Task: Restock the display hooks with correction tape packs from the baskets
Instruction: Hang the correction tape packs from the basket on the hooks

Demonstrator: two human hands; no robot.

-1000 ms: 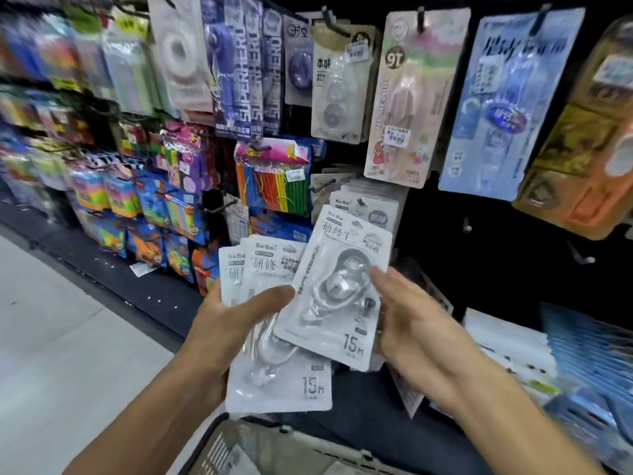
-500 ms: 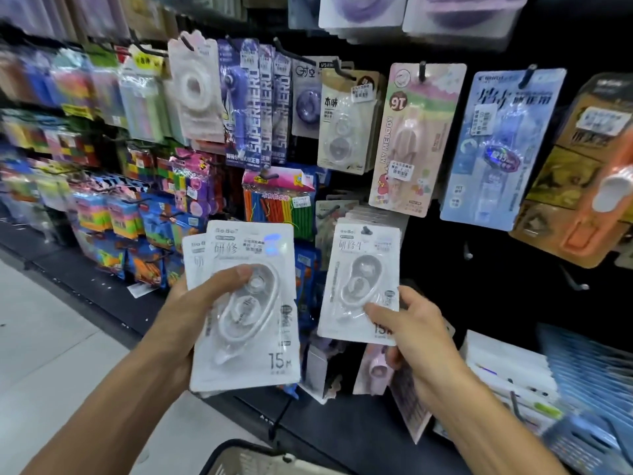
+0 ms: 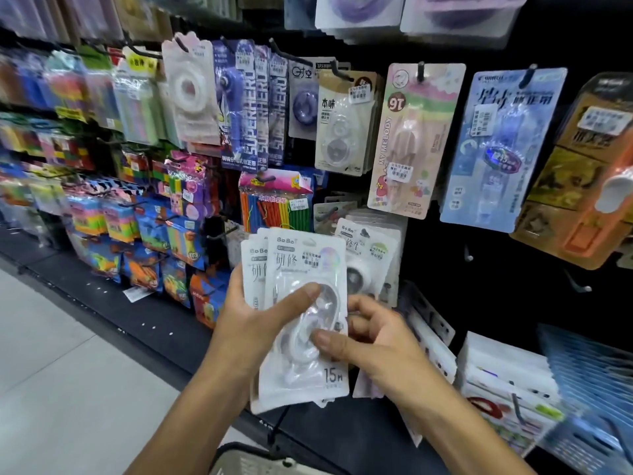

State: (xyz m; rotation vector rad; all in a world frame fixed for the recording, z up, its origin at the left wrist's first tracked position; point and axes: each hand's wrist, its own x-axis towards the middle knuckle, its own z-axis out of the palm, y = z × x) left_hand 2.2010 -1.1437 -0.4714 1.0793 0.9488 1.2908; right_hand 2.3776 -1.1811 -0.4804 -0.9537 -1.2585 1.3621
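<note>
At the bottom edge of the frame, the rim of a basket (image 3: 239, 455) just shows, below the forearms. Above it, at lower centre, the left hand (image 3: 246, 323) grips a small fanned stack of correction tape packs (image 3: 305, 323), thumb laid across the clear blister of the front one, fingers hidden behind the cards. The right hand (image 3: 373, 341) comes in from the lower right and pinches the front pack's right edge, thumb on the face, curled fingers behind.

These packs look light, each a thin card with a raised plastic bubble. The card should be fairly stiff but will bend if squeezed. The glossy faces probably slide easily over one another, so the stack could slip or fan further. The flat card margin is likely the best hold, leaving the top hanging hole free for the hook.

Both forearms rise from the bottom of the frame and meet at the stack, wrists roughly level.

Just behind the stack, at centre, matching hung packs (image 3: 376, 248) sit on a hook. Further up, the other display packs (image 3: 414, 138) hang in rows across the black panel.
</note>
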